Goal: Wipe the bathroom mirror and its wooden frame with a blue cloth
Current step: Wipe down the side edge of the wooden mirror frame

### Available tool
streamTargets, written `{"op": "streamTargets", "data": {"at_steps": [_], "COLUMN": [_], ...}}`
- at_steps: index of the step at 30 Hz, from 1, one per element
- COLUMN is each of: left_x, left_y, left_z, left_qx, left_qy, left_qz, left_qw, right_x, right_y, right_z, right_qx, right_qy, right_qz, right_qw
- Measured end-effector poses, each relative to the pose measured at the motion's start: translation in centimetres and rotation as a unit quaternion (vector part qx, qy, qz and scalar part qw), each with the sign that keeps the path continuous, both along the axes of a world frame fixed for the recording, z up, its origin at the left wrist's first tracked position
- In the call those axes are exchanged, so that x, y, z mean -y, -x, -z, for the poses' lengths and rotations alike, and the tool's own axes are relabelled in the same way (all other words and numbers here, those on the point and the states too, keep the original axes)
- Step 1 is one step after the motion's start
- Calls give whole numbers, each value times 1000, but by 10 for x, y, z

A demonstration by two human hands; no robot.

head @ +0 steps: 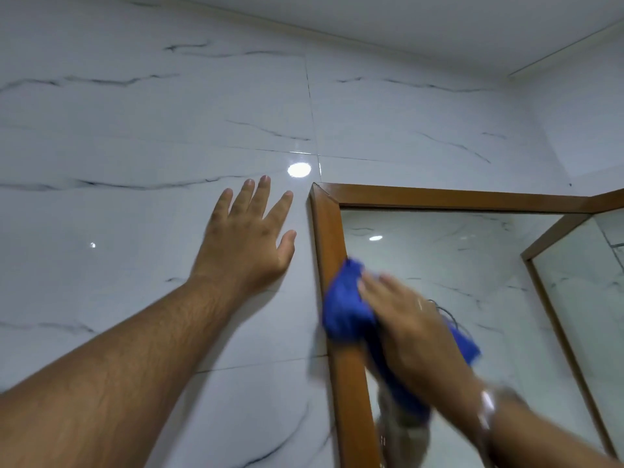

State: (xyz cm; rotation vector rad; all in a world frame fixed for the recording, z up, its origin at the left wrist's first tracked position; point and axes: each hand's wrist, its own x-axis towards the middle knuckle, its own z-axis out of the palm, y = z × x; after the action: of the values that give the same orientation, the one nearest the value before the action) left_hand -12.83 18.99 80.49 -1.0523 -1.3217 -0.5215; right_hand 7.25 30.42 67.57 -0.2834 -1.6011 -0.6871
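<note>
The mirror hangs at the lower right in a brown wooden frame. My right hand presses a crumpled blue cloth against the frame's left upright and the glass edge beside it; hand and cloth are blurred. My left hand lies flat on the wall tiles just left of the frame's top corner, fingers spread, holding nothing. A watch sits on my right wrist.
White marble-look wall tiles with dark veins fill the left and top. The ceiling shows at the upper right. A side wall meets the mirror's right end, and the glass reflects the frame and tiles.
</note>
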Motion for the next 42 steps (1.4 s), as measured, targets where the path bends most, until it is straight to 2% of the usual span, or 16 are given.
{"op": "streamTargets", "data": {"at_steps": [3, 6, 9, 12, 14, 16, 18, 23, 25, 28, 30, 33, 35, 36, 39, 42], "left_x": [2, 3, -2, -3, -5, -8, -11, -17, -19, -18, -18, -17, -16, -15, -14, -14], "left_y": [-1, -3, -4, -3, -5, -12, -18, -17, -15, -15, -16, -16, -19, -19, -20, -20], "left_z": [6, 27, 78, 133, 149, 155, 156, 158, 158, 157, 157, 157, 156, 156, 157, 157], "left_qx": [8, 31, 49, 44, 48, 70, 80, 78, 73, 67, 66, 69, 69, 69, 75, 82], "left_qy": [4, 0, -4, 11, 9, -1, -2, -14, -20, -26, -23, -22, -18, -15, -8, -9], "left_qz": [-1, 1, -4, -13, -21, -27, -38, -45, -42, -33, -33, -27, -29, -31, -33, -26], "left_qw": [1000, 1000, 999, 999, 999, 997, 996, 996, 996, 997, 997, 997, 997, 997, 997, 996], "right_x": [11, 9, 5, 10, 13, 10, 7, 9, 9, 8, 7, 18, 33, 38, 30, 14], "right_y": [8, 11, 11, 11, 6, -1, -4, 8, 14, 10, 5, 19, 22, 17, -2, -7], "right_z": [-89, -98, -41, 57, 109, 118, 79, -77, -95, -44, 32, 153, 201, 212, 207, 115], "right_qx": [-54, -56, -43, -15, 6, 30, 33, -47, -63, -43, -33, -35, -69, -45, 26, 30], "right_qy": [21, 38, 89, 147, 142, 114, 83, 57, 46, 69, 123, 141, 234, 229, 86, 73], "right_qz": [23, 13, -40, -78, -70, -45, -18, 9, 3, -3, -34, -54, -76, -74, -23, -46], "right_qw": [998, 998, 994, 986, 987, 992, 996, 997, 997, 997, 991, 988, 967, 969, 996, 996]}}
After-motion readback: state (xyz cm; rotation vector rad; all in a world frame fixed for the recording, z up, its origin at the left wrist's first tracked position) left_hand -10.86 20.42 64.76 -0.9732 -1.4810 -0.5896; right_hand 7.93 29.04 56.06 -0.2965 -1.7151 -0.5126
